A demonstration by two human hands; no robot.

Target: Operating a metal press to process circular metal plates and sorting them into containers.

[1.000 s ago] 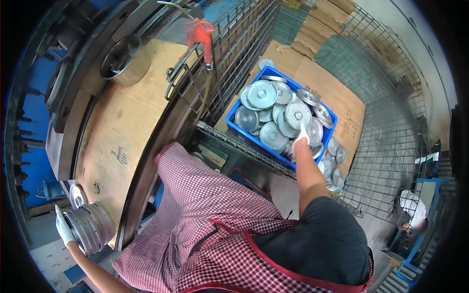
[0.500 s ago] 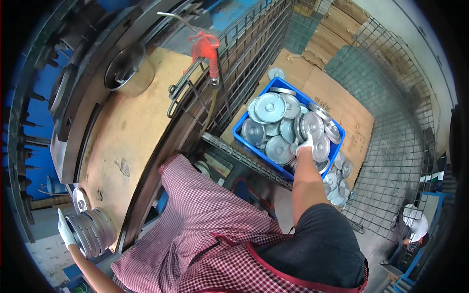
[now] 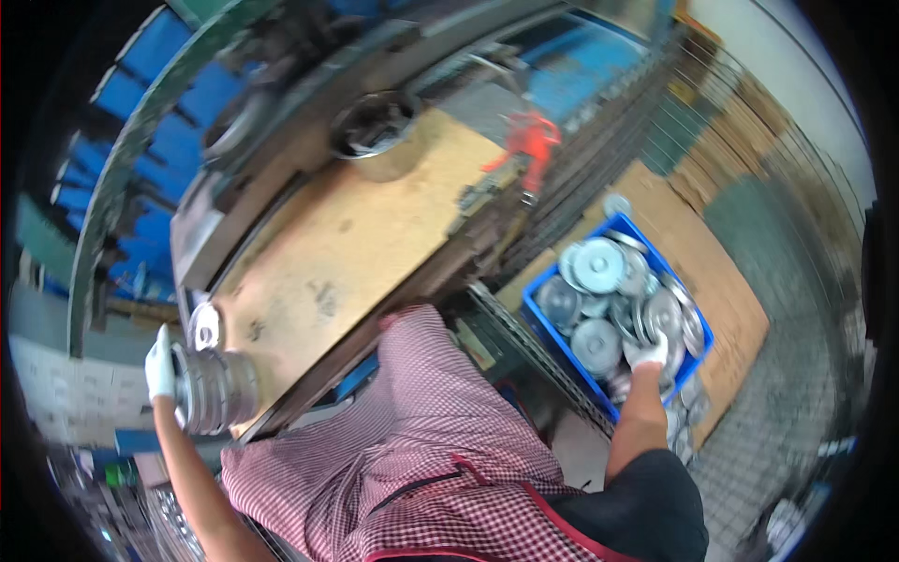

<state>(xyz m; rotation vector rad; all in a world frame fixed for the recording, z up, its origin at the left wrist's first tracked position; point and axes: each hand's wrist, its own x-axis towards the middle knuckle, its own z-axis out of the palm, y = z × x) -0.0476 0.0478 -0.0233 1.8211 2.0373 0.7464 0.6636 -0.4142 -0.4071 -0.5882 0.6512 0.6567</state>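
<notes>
My left hand point(image 3: 160, 365), in a white glove, lies flat with fingers stretched out against the outer end of a row of metal discs point(image 3: 217, 389). That row stands on edge at the near left end of the wooden bench top. To the right, my gloved right hand point(image 3: 646, 351) reaches into a blue bin point(image 3: 540, 318) heaped with round silver metal discs point(image 3: 599, 265). Its fingers are closed at the lower edge of a metal disc point(image 3: 662, 314) on the bin's right side; the fingertips are partly hidden.
A metal pot point(image 3: 389, 161) sits on the wooden bench top point(image 3: 346, 244). A red air gun point(image 3: 534, 150) hangs at the bench's right edge. Cardboard point(image 3: 726, 309) lies under the bin inside a wire cage, with more discs point(image 3: 688, 407) beside it. Another person point(image 3: 782, 525) is at far lower right.
The view has swung left, so the bench and bin appear farther right. My right hand stays at the discs in the bin, and my left hand stays against the row.
</notes>
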